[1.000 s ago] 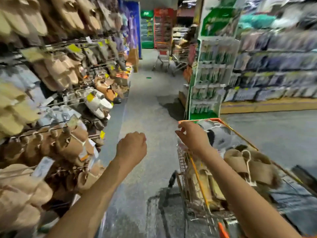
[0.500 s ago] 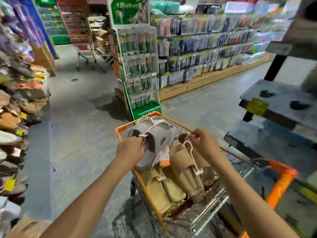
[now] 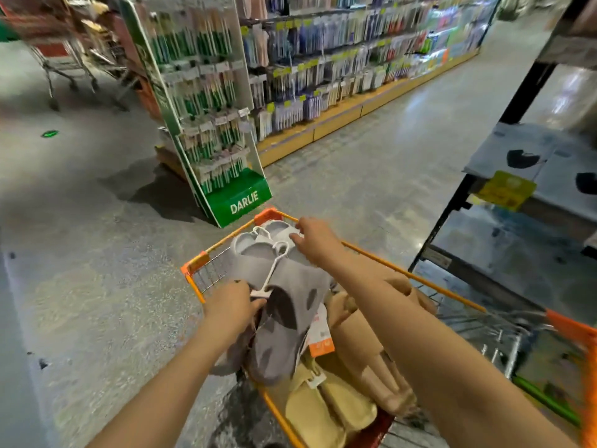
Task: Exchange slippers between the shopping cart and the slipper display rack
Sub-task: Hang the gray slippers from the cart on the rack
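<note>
Grey slippers (image 3: pixel 287 305) on a white hanger (image 3: pixel 274 270) lie on top of the pile at the front of the orange shopping cart (image 3: pixel 413 276), their long axis running from near the person toward the far left corner of the cart. Left hand (image 3: pixel 231 307) pinches the hanger's lower end, and the right hand (image 3: pixel 315 240) rests with curled fingers on the far end of the pair, beside tan slippers (image 3: pixel 365 344).

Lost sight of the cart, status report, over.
Left hand grips grey slippers by white hanger. Right hand touches their far end. Slippers over cart, atop tan pairs. Nothing blocking.
</note>
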